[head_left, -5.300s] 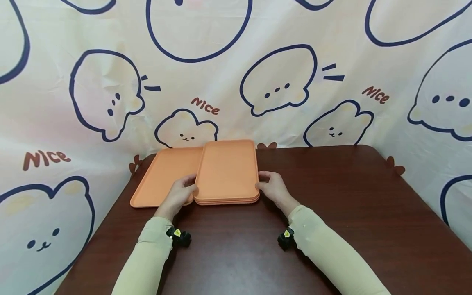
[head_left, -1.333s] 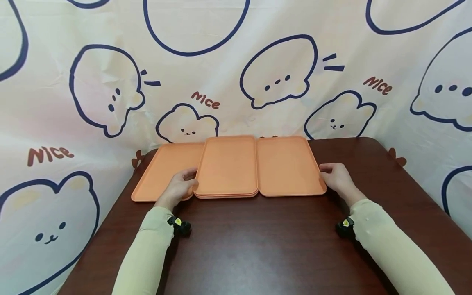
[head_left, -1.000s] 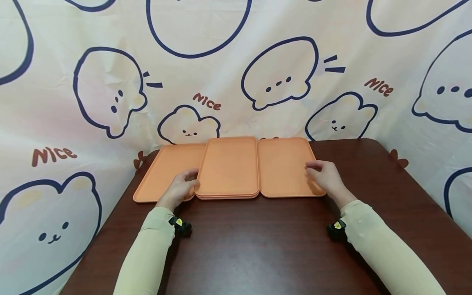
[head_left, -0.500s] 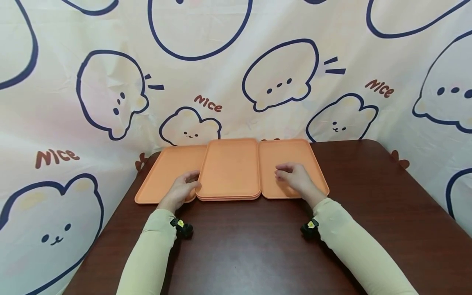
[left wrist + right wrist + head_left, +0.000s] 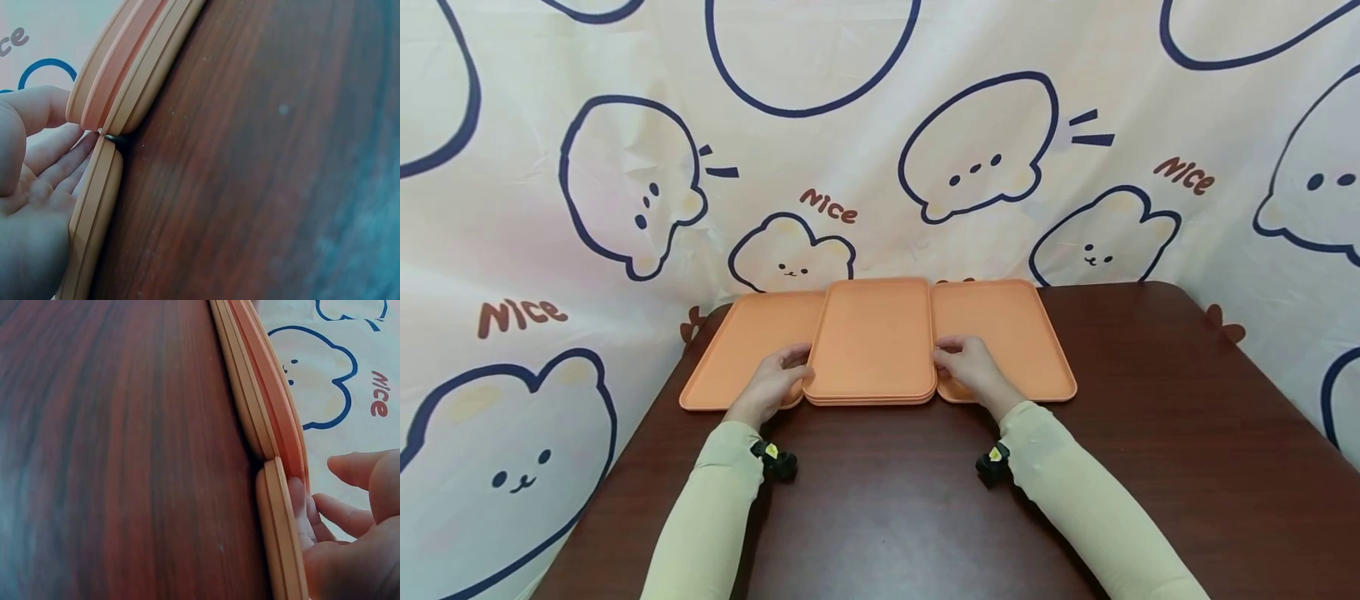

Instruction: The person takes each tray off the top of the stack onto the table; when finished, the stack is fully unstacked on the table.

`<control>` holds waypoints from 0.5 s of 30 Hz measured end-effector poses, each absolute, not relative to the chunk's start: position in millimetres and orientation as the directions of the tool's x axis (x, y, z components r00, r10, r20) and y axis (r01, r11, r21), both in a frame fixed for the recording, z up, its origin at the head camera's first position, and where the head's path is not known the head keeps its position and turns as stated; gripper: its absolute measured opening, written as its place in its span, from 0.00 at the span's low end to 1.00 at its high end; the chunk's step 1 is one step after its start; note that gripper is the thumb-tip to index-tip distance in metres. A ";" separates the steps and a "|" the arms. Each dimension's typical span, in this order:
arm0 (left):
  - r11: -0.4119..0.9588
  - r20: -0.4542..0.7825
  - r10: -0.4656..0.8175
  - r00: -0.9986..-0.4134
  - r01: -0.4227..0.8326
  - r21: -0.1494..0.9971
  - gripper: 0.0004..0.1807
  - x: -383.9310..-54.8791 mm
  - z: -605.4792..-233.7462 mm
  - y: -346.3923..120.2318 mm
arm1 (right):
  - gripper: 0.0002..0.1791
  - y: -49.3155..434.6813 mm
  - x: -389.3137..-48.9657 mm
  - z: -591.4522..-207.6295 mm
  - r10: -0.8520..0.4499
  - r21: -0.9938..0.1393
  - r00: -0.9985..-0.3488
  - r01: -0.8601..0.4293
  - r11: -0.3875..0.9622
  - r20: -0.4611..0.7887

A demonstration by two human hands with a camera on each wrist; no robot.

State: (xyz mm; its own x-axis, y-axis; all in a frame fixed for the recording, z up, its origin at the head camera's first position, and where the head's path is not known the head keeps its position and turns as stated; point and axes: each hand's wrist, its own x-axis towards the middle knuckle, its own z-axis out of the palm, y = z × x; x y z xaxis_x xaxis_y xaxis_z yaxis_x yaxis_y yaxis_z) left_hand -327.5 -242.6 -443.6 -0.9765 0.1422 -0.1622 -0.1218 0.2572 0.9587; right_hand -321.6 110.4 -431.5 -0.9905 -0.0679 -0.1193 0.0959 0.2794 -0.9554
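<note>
In the head view a stack of orange rectangular trays (image 5: 872, 337) lies at the back of the table, its layered edges (image 5: 125, 69) plain in the left wrist view. Single orange trays flank it, a left tray (image 5: 718, 367) and a right tray (image 5: 1037, 358). My left hand (image 5: 769, 385) lies over the left tray, thumb tip and fingers against the stack's left side. Over the right tray is my right hand (image 5: 976, 368), its fingertips at the stack's right side. In the right wrist view its thumb (image 5: 353, 470) stands apart from the tray edge.
The dark brown wooden table (image 5: 880, 508) spreads in front of the trays and to their right. Behind it hangs a pale curtain (image 5: 865, 167) with cartoon outlines. Small black cameras sit at both wrists.
One tray has come off the stack and lies at its right. My right hand has since let go of it and moved left to the stack's right side. The left hand has stayed put.
</note>
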 end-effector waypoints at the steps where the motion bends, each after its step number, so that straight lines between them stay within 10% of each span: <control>1: 0.257 -0.161 0.142 -0.977 -0.121 0.959 0.39 -328.1 -443.5 -242.7 | 0.25 108.8 -322.2 -431.7 -0.058 -0.952 -0.990 0.107 0.285 -0.129; 15: 0.267 -0.161 0.138 -0.977 -0.120 0.956 0.37 -328.0 -442.7 -241.0 | 0.27 97.1 -323.6 -436.2 0.028 -0.921 -0.995 0.102 0.376 -0.099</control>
State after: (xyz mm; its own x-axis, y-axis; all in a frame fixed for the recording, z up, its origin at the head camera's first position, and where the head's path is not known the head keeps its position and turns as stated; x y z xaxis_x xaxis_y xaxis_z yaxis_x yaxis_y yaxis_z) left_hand -328.0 -241.0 -442.7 -0.9773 0.1382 -0.1608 -0.1196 0.2671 0.9562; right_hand -323.6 97.1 -436.2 -0.9947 0.0278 -0.0985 0.1017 0.3760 -0.9210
